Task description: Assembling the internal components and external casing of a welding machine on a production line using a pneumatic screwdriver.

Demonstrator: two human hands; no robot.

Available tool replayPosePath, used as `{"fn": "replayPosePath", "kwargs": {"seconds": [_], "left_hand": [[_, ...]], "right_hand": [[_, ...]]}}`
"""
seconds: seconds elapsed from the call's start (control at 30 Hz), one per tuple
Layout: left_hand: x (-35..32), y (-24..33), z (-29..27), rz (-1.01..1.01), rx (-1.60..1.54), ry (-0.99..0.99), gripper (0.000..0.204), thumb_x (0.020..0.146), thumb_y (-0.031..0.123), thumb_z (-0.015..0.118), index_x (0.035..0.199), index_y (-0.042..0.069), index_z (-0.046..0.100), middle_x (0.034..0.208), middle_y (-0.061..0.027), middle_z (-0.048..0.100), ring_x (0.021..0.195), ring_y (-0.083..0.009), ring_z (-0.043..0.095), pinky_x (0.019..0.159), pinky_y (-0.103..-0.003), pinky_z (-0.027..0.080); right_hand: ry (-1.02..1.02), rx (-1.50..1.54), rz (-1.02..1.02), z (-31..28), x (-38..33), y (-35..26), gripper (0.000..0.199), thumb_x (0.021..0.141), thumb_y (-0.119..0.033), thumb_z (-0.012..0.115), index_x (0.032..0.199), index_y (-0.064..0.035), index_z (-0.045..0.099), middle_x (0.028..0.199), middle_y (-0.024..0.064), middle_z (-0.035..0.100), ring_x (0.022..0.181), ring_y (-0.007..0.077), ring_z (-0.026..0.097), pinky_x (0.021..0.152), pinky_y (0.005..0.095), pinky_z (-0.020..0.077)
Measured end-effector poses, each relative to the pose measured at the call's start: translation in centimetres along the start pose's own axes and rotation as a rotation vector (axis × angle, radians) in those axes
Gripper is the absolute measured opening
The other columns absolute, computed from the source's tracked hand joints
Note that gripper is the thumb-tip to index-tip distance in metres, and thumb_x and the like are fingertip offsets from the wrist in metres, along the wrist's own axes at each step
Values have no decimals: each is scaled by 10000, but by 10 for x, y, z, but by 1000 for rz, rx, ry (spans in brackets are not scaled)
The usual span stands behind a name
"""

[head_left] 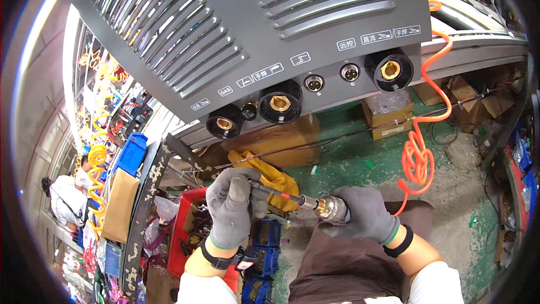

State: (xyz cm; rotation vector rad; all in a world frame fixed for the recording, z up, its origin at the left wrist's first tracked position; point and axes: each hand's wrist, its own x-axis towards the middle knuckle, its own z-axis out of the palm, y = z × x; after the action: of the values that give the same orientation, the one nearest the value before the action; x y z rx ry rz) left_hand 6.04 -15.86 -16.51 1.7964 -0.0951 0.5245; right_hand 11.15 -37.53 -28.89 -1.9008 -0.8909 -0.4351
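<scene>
Both gloved hands meet in front of a grey louvred metal cabinet [225, 73]. My right hand [364, 214] is closed round an air screwdriver [333, 210], its metal nose pointing left. Between the fingers of my left hand [232, 208] is a thin dark driver bit [274, 191] with a red band. The bit's right end is at the screwdriver's nose; I cannot tell how far in it sits. Along the cabinet's lower edge are black round sockets with brass centres [279, 103] and two small pin connectors [314, 83].
An orange coiled hose [417, 163] hangs at the right. Blue bins of small parts [266, 259] and a red crate [185, 222] stand at lower left. A yellow cloth [275, 183], cardboard boxes [391, 126] and a stretched cable lie beyond. A person [68, 200] is at far left.
</scene>
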Motion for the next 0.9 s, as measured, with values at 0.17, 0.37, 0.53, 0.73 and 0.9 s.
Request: {"fn": "replayPosePath", "kwargs": {"seconds": [0.17, 0.37, 0.53, 0.73, 0.9], "left_hand": [[3, 10, -7, 25, 51, -1, 531, 892, 533, 667, 916, 5, 617, 578, -26, 562, 426, -96, 486, 398, -228, 372], [4, 31, -29, -104, 230, -26, 576, 830, 520, 743, 896, -47, 665, 615, -65, 614, 439, -97, 518, 409, -216, 402], [21, 23, -43, 251, 333, -8, 565, 930, 511, 614, 1053, -39, 656, 748, -63, 644, 551, -83, 561, 480, -197, 409], [71, 36, -61, 297, 177, 197, 530, 1038, 423, 450, 1268, -45, 541, 875, -42, 619, 670, -66, 558, 549, -204, 434], [104, 29, -73, 284, 224, 110, 458, 988, 449, 560, 1136, 15, 578, 968, -36, 607, 835, -84, 586, 706, -268, 508]], "right_hand": [[22, 31, -82, 9, 3, 5, 555, 597, -359, 887, 983, -54, 630, 794, 128, 670, 680, 329, 669, 598, 396, 541], [4, 38, -64, 25, 10, 2, 553, 626, -403, 870, 997, -70, 631, 781, 133, 660, 680, 336, 664, 598, 397, 533], [103, 198, -92, 64, 31, 1, 535, 691, -449, 820, 1044, -103, 616, 757, 126, 641, 669, 340, 655, 575, 410, 515], [226, 277, -75, 99, 66, -1, 524, 706, -410, 811, 1051, -89, 582, 780, 133, 642, 714, 343, 662, 610, 411, 525], [212, 438, 28, 115, 88, -14, 513, 735, -397, 778, 1080, -83, 566, 876, 138, 670, 823, 330, 676, 711, 419, 531]]}}
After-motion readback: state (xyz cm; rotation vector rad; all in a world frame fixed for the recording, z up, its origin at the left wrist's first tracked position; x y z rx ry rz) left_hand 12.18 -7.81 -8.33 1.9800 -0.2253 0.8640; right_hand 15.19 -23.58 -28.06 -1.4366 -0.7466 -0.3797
